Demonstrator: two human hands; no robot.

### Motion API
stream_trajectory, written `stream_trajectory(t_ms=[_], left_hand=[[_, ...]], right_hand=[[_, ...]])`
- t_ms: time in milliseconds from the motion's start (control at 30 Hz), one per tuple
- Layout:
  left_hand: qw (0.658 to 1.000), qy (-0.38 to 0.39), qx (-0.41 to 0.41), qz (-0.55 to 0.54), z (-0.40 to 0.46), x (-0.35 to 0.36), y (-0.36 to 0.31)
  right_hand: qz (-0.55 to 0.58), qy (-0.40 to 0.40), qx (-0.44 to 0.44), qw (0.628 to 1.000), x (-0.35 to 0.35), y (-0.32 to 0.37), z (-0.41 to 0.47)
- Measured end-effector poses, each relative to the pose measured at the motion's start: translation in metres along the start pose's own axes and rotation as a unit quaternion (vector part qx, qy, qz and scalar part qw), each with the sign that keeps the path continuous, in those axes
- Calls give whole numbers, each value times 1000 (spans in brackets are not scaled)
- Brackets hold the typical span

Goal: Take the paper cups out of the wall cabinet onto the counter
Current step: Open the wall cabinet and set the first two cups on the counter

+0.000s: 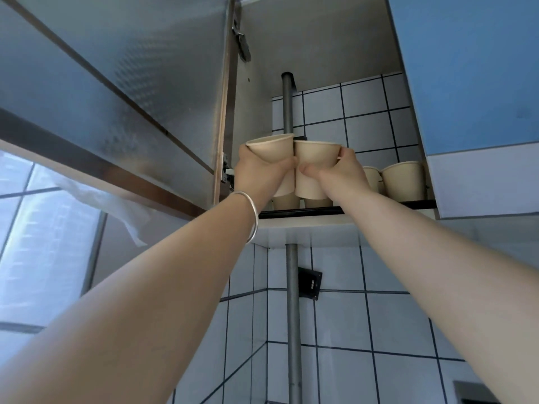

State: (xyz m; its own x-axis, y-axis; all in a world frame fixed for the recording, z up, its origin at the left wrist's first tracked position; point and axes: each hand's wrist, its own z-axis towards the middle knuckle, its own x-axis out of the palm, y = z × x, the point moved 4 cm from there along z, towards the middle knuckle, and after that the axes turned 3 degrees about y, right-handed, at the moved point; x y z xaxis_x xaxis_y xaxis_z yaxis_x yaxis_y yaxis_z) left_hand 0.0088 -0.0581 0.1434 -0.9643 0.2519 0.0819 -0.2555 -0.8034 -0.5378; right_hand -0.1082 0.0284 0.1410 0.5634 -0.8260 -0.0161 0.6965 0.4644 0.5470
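Two tan paper cups are held up in the open wall cabinet point(320, 53), touching, above the shelf's front edge point(335, 211). The left hand point(256, 170) grips the tilted cup point(274, 150); the right hand point(341, 173) grips the upright cup point(315, 161). More tan cups point(404, 179) stand at the shelf's right end

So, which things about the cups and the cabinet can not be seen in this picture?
- Head view: the counter is out of frame.
- The cups on the shelf are partly hidden behind the left hand, right hand and the two held cups; their count is unclear.
- Cup contents: seen from below, hidden.
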Motion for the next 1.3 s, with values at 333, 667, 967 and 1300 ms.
stream_trajectory(t_ms=[333,667,967,1300], left_hand=[[998,-13,-48,44,-69,-25,-26],[985,34,-138,103,-178,-70,-7],[957,-22,-211,199,-294,-176,-4],[919,-152,-254,261,-458,-316,-87]], right_hand=[[37,46,25,998,-19,13,-56],[182,152,124,964,-7,-25,-163],[234,252,204,917,49,-24,-298],[274,383,205,858,86,76,-467]])
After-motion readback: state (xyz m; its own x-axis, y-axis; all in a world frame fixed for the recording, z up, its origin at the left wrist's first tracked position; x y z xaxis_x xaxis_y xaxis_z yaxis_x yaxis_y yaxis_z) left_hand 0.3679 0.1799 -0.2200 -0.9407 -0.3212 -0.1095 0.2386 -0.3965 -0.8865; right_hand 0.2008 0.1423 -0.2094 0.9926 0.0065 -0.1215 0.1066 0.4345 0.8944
